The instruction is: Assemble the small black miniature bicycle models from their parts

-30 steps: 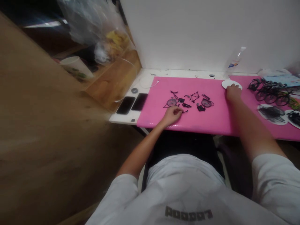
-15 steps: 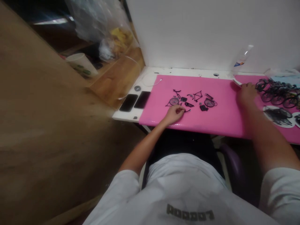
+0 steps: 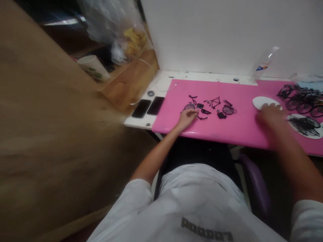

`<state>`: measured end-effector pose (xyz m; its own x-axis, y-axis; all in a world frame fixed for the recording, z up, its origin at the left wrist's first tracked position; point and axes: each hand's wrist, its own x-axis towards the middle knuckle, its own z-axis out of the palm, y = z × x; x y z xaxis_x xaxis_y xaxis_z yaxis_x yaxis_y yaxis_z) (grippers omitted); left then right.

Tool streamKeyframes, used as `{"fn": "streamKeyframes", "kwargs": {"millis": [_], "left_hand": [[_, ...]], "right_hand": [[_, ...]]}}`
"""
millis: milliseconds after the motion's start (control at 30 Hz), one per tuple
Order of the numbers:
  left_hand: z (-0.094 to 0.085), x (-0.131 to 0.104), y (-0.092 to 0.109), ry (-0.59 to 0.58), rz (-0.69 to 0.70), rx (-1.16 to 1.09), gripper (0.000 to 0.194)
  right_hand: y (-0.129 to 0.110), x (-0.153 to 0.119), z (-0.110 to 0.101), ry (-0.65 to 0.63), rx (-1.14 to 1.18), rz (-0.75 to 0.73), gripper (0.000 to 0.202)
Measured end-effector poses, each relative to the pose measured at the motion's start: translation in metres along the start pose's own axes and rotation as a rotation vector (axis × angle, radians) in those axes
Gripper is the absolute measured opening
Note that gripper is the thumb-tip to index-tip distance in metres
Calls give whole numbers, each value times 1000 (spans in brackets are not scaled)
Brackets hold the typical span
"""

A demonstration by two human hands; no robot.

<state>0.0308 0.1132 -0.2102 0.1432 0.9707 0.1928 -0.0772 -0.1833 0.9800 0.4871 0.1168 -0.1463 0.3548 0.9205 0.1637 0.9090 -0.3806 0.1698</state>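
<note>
On the pink mat (image 3: 242,127), my left hand (image 3: 187,118) rests among small black model bicycle parts. Its fingers are bent, with thumb and fingertips together; whatever is between them is too small to make out. A curved black piece (image 3: 202,118) lies just right of the fingertips, and a spoked wheel (image 3: 189,107) lies partly behind the hand. My right hand (image 3: 270,116) is smeared by motion over the near edge of a white oval plate (image 3: 262,102). Its fingers' grip cannot be made out. Farther right of the left hand lie a small frame (image 3: 215,102) and another wheel (image 3: 228,110).
Assembled model bicycles (image 3: 300,97) stand at the right, behind a white plate of dark parts (image 3: 305,126). A clear bottle (image 3: 264,65) is by the wall. Two phones (image 3: 141,109) and a round grey object (image 3: 150,93) lie at the table's left end, near a white cable (image 3: 166,90).
The white plate, seen tilted at my right hand before, now shows its flat face on the mat. My right hand has come nearer to me. My left hand has shifted slightly off the curved piece.
</note>
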Motion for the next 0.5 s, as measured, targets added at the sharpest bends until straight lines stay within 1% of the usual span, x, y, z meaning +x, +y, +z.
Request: {"fn": "streamKeyframes", "kwargs": {"millis": [33, 67, 100, 233, 333, 400, 433, 500], "left_hand": [[0, 1, 0, 20, -16, -38, 13], [0, 2, 0, 37, -30, -67, 14], [0, 2, 0, 52, -38, -86, 14], [0, 4, 0, 102, -50, -99, 15], [0, 4, -1, 102, -61, -99, 17], [0, 5, -3, 97, -65, -107, 18], [0, 5, -4, 100, -66, -106, 17], [-1, 5, -6, 110, -61, -86, 16]], "right_hand": [[-9, -4, -4, -50, 20, 12, 55], [-19, -9, -10, -39, 41, -11, 55], [-30, -14, -16, 0, 61, -52, 55], [-85, -40, -42, 118, 168, -294, 54], [-128, -62, -56, 169, 278, -458, 46], [-154, -76, -61, 150, 376, -617, 45], [-165, -82, -62, 118, 436, -720, 46], [-185, -94, -60, 75, 522, -881, 46]]}}
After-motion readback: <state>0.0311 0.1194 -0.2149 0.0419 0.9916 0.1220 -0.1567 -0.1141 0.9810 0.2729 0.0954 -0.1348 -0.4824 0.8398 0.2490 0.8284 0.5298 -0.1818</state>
